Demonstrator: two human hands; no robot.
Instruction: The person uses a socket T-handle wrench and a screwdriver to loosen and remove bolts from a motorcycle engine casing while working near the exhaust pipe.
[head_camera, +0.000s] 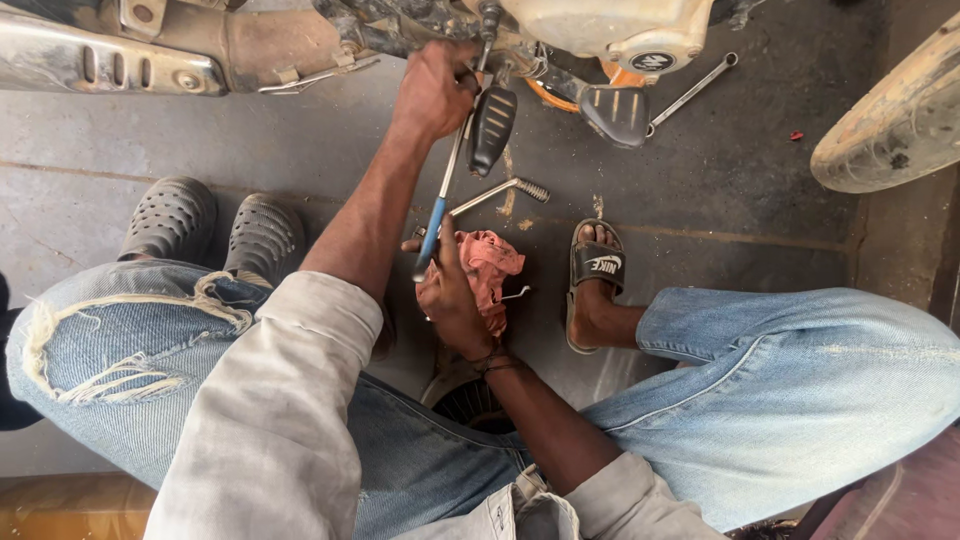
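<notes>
My left hand reaches up to the motorcycle engine and is closed around the upper shaft of a long wrench, next to a black footpeg. My right hand grips the blue handle at the lower end of that same wrench. A pink rag lies bunched just right of my right hand, touching it. The wrench's head is up at the engine, partly hidden by my left hand.
An L-shaped metal wrench lies on the concrete floor, and a spanner lies near the brake pedal. The exhaust pipe runs top left, a tyre is at right. Grey clogs stand left; my sandalled foot is right.
</notes>
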